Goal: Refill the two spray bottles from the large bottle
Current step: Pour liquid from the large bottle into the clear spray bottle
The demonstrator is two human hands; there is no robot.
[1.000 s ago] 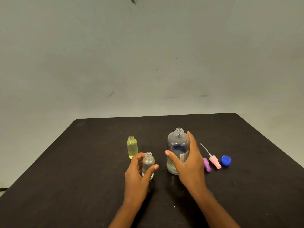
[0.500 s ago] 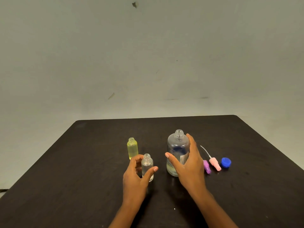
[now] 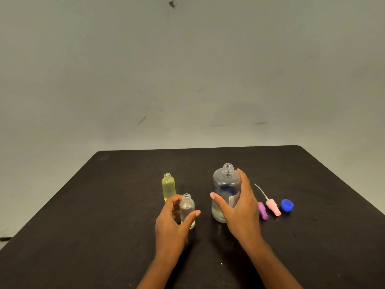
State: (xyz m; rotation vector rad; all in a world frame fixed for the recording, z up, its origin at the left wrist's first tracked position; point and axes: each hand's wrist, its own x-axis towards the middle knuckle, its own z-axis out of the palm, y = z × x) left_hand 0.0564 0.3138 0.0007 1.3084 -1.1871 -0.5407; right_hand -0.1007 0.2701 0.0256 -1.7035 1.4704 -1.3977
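Observation:
The large clear bottle (image 3: 224, 184) stands upright and uncapped near the table's middle, with a little liquid at its bottom. My right hand (image 3: 239, 209) wraps round its right side. A small clear spray bottle (image 3: 186, 207) stands open-necked to its left, and my left hand (image 3: 170, 220) holds it between thumb and fingers. Behind that, a small yellow spray bottle (image 3: 168, 186) stands uncapped and untouched.
On the dark table (image 3: 104, 205), right of the large bottle, lie a purple spray head (image 3: 263, 213), a pink spray head with a dip tube (image 3: 273, 207) and a blue cap (image 3: 287, 206). A plain wall rises behind the table.
Both hands stay on their bottles. The scene has shifted only slightly in the view, with the bottles standing where they were.

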